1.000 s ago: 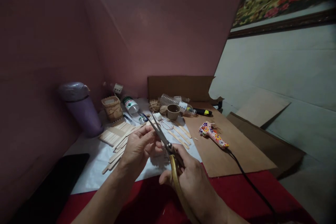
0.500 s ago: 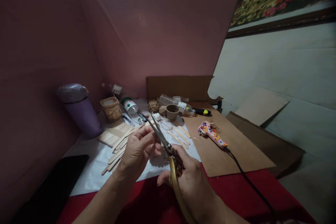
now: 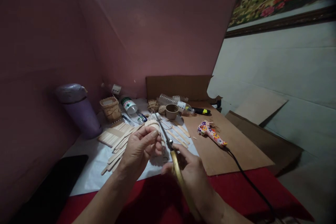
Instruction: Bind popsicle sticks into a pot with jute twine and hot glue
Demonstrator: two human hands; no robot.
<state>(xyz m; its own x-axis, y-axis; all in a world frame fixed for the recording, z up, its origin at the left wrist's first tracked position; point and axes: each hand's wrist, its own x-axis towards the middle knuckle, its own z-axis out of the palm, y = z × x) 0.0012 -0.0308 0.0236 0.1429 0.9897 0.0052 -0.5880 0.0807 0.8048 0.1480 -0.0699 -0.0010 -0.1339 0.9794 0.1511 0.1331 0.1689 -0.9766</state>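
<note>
My right hand (image 3: 193,173) grips a pair of scissors (image 3: 175,162) with brass-coloured handles and grey blades. The blades point away from me and look closed together. Just left of them, my left hand (image 3: 141,147) is closed in a pinch, fingertips together; what it holds is too small or hidden to make out. Beyond those fingertips lies a cream, rounded bundle (image 3: 152,123), partly covered by the hand. Flat wooden craft sticks (image 3: 118,150) are spread beside and beneath my left hand, on a white sheet (image 3: 91,178).
A purple tumbler (image 3: 81,115), woven pot (image 3: 110,108) and plastic bottles (image 3: 128,105) stand or lie at the back left. A small bowl (image 3: 172,112) and twine ball (image 3: 153,105) sit mid-back. Right, a flower-patterned glue gun (image 3: 211,133) with a black cord rests on cardboard (image 3: 236,150).
The scissor blades have closed and swung right, away from my left fingertips. A small pale fleck now shows against the pink wall. The cream bundle is more exposed.
</note>
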